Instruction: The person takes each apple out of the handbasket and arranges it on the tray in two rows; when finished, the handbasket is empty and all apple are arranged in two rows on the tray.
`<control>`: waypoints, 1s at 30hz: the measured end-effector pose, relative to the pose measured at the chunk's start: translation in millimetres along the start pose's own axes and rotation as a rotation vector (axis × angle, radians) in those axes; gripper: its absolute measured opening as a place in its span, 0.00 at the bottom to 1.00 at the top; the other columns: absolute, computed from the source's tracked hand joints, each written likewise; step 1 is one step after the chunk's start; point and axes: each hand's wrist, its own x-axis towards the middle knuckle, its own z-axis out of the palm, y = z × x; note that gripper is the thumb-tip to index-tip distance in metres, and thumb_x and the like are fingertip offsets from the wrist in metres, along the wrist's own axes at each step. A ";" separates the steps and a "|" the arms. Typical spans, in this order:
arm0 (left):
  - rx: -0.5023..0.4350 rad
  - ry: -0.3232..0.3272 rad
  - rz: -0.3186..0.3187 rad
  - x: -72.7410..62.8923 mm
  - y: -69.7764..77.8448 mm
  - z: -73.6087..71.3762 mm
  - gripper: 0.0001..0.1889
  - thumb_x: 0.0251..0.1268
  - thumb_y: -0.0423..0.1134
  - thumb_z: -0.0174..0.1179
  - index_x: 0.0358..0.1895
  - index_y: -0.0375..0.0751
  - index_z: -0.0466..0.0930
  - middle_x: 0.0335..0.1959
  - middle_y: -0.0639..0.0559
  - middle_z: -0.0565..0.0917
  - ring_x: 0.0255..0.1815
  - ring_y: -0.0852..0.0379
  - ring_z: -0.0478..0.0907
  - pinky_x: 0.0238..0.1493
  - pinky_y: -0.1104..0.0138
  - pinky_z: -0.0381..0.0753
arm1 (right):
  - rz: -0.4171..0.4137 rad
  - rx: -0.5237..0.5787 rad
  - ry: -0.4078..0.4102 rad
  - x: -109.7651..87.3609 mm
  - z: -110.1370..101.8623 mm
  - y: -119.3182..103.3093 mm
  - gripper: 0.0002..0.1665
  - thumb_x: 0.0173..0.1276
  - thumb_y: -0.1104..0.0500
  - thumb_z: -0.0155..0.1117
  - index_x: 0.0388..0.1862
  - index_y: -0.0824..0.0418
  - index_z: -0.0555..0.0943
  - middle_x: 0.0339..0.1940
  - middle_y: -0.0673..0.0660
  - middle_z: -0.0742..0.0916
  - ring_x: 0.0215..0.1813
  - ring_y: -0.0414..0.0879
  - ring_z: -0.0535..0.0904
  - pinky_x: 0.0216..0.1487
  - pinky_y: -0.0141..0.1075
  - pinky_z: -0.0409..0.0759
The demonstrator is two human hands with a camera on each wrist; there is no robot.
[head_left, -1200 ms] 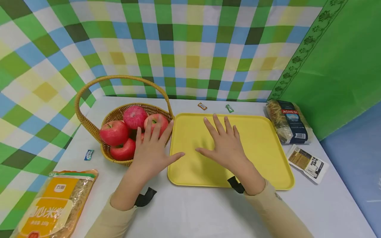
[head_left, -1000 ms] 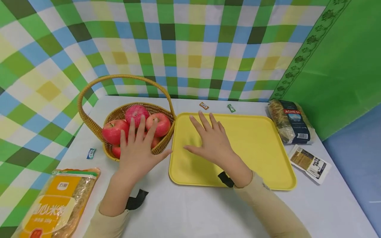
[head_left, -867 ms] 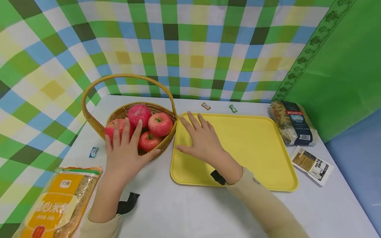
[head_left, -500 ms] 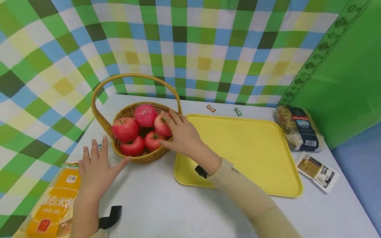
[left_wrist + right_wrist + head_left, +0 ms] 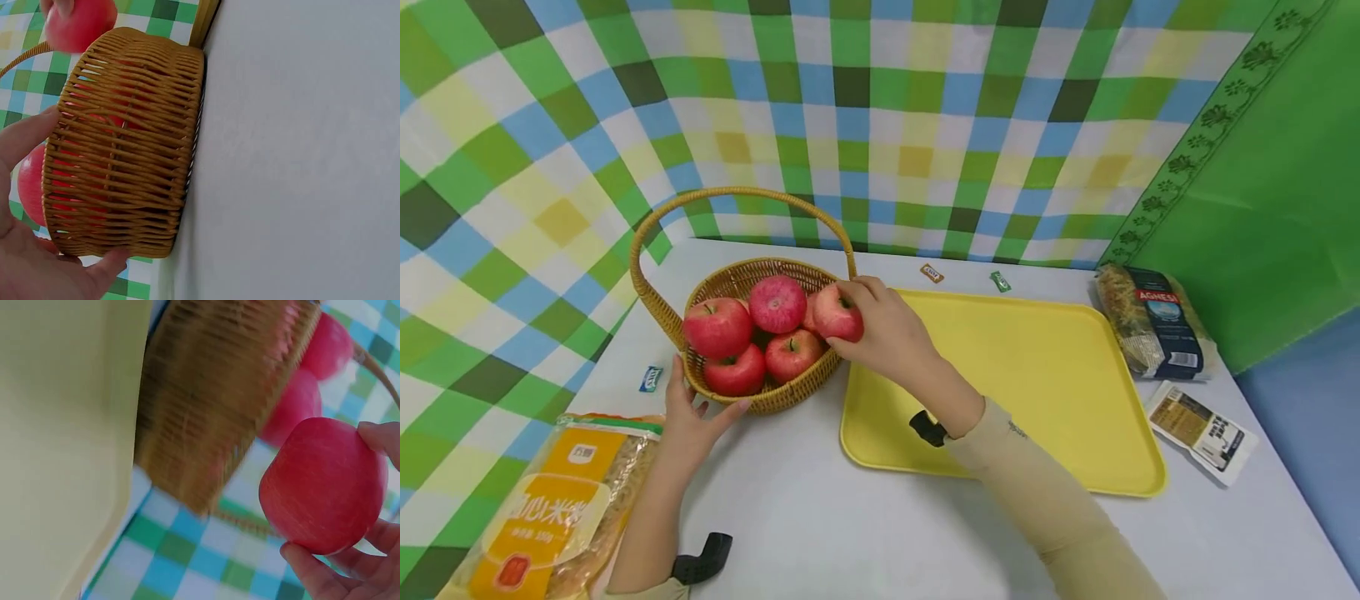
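A wicker basket (image 5: 760,398) (image 5: 125,181) (image 5: 212,406) with a tall handle holds several red apples (image 5: 718,327). My right hand (image 5: 880,333) grips one red apple (image 5: 837,314) (image 5: 322,484) and holds it just above the basket's right rim. My left hand (image 5: 688,417) (image 5: 37,269) cups the basket's near-left wall, thumb and fingers curved against the weave. A yellow tray (image 5: 1045,367) (image 5: 56,425) lies right of the basket with nothing on it.
A yellow noodle bag (image 5: 542,508) lies at the near left. A dark pasta pack (image 5: 1150,321) and a small sachet (image 5: 1202,433) sit right of the tray. Three small wrapped sweets (image 5: 650,379) (image 5: 932,272) (image 5: 999,282) lie on the white table (image 5: 850,533). Checked cloth walls stand behind.
My right hand moved left from the tray into the basket, closed on an apple and lifted it. My left hand swung out left, then came to the basket's near wall.
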 end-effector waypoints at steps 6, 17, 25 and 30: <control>-0.135 0.045 -0.080 -0.6 5.0 -0.4 0.60 0.59 0.37 0.68 0.76 0.51 0.21 0.78 0.49 0.31 0.77 0.45 0.39 0.71 0.52 0.59 | 0.089 0.003 0.070 -6.3 -9.5 49.0 0.41 0.56 0.45 0.73 0.65 0.60 0.71 0.64 0.61 0.74 0.58 0.57 0.74 0.54 0.49 0.80; -0.176 0.040 -0.078 1.5 1.0 4.3 0.60 0.58 0.35 0.69 0.77 0.53 0.23 0.78 0.52 0.33 0.77 0.47 0.39 0.70 0.53 0.59 | 0.218 -0.016 -0.079 20.9 37.5 107.7 0.40 0.59 0.46 0.69 0.66 0.61 0.69 0.62 0.62 0.73 0.55 0.60 0.73 0.54 0.48 0.79; -0.178 0.055 -0.096 1.9 0.4 5.4 0.61 0.58 0.35 0.69 0.77 0.55 0.24 0.78 0.53 0.33 0.77 0.47 0.41 0.70 0.54 0.60 | -0.107 -0.036 0.138 10.5 30.2 50.0 0.24 0.65 0.52 0.63 0.57 0.60 0.78 0.54 0.57 0.80 0.53 0.52 0.75 0.45 0.41 0.81; -0.170 0.056 -0.115 1.1 -2.6 5.8 0.60 0.58 0.38 0.69 0.77 0.58 0.24 0.78 0.55 0.33 0.77 0.48 0.42 0.68 0.56 0.62 | -0.244 0.047 0.054 23.7 39.2 2.5 0.33 0.67 0.48 0.63 0.69 0.54 0.68 0.66 0.57 0.72 0.64 0.49 0.70 0.59 0.41 0.75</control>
